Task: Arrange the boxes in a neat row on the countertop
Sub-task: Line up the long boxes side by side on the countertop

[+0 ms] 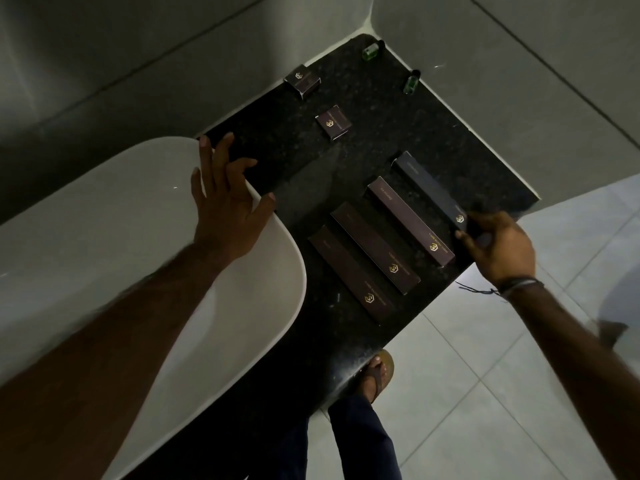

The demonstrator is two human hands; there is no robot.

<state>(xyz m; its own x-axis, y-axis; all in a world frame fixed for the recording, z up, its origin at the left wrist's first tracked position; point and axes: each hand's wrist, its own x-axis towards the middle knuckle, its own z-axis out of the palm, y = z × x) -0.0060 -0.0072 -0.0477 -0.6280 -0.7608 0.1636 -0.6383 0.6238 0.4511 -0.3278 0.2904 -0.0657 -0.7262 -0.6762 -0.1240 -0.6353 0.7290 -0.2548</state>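
The right hand (498, 247) pinches the long box (431, 190) at 3 o'clock by the surface (363, 77) edge, left hand (225, 209) wide open; a bump could drop it.

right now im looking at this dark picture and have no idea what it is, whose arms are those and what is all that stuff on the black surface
There is no machine here. A person wears a camera on the head, so this single picture looks down at their own two bare arms.

The black surface is a countertop in a tiled corner, beside a white basin. The left hand rests open on the basin's rim. The right hand grips the near end of a long dark box.

Three more long boxes lie side by side next to it, forming a row. Two small boxes sit apart, farther back, and two small green bottles stand near the walls. Below, a sandalled foot shows on the floor.
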